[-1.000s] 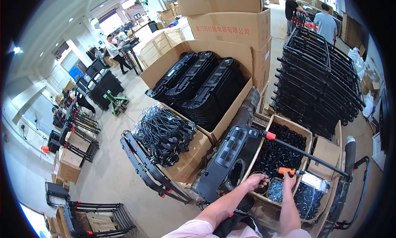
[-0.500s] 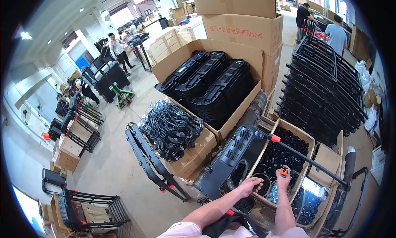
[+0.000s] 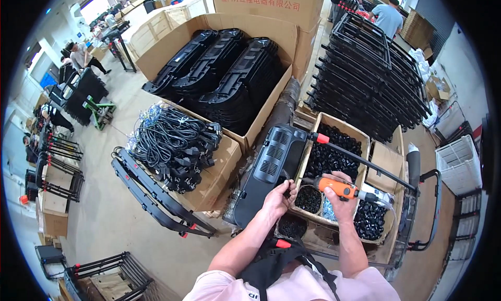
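My right hand (image 3: 342, 202) grips an orange power screwdriver (image 3: 336, 188), held nearly level with its tip to the left. Fingers pinched together, my left hand (image 3: 280, 196) is at that tip; what they hold is too small to make out. Just below lies a black plastic housing (image 3: 274, 157) with vent slots, joined to a black tube frame (image 3: 370, 165) with red ends. Close to the driver are a round container of small black screws (image 3: 309, 199) and some silvery-blue screws (image 3: 329, 209), partly hidden by my right hand.
A wooden-edged tray of black plastic pieces (image 3: 331, 152) lies beyond my hands. Bundled black cables (image 3: 169, 144) sit on a carton at left, behind them a large carton (image 3: 261, 129) of stacked black housings. Black frames (image 3: 365, 87) are piled at right; co-workers stand farther off.
My view has shifted. The screwdriver has swung round so its tip points left beside my left hand. My left hand has moved from the screw container to over the housing.
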`<state>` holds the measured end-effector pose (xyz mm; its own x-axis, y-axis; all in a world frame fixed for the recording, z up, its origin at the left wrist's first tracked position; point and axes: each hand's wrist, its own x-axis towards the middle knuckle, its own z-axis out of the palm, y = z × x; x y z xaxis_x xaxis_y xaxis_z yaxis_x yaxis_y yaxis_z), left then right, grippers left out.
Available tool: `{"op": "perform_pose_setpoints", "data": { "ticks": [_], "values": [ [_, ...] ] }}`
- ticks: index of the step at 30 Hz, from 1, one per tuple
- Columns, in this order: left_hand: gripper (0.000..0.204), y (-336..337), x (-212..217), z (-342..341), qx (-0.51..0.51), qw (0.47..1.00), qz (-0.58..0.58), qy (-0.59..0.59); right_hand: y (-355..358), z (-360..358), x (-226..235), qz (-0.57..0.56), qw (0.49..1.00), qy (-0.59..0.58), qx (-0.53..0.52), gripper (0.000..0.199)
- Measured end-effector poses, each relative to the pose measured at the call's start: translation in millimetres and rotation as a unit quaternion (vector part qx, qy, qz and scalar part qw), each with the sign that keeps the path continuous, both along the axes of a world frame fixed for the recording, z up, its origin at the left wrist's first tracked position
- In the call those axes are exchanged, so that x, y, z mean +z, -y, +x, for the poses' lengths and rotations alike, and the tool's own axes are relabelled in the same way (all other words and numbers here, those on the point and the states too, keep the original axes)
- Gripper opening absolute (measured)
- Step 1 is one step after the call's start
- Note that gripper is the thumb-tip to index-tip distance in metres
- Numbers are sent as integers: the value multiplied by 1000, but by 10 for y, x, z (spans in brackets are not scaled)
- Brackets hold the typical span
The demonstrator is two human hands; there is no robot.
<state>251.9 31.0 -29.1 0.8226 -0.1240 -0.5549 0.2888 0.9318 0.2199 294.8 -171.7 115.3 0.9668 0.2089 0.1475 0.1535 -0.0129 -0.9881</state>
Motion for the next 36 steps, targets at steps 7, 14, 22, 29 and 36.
{"op": "perform_pose_setpoints", "data": {
  "ticks": [7,14,22,29,36],
  "values": [
    [25,-254,91,1,80,995,-64,-16,-564,-87,-96,-11,999,-21,43,55],
    [22,-513,19,22,113,987,-116,24,-879,-113,-145,-12,999,-18,34,55],
    [24,-676,75,121,93,989,-106,33,-1077,-14,-110,-30,999,-15,19,54],
    [27,-461,165,219,77,991,-112,-8,-1306,261,-123,-38,999,-9,-2,55],
    [26,-437,225,108,-21,999,-36,-5,-1638,887,-247,-56,998,37,-19,51]
  ]
}}
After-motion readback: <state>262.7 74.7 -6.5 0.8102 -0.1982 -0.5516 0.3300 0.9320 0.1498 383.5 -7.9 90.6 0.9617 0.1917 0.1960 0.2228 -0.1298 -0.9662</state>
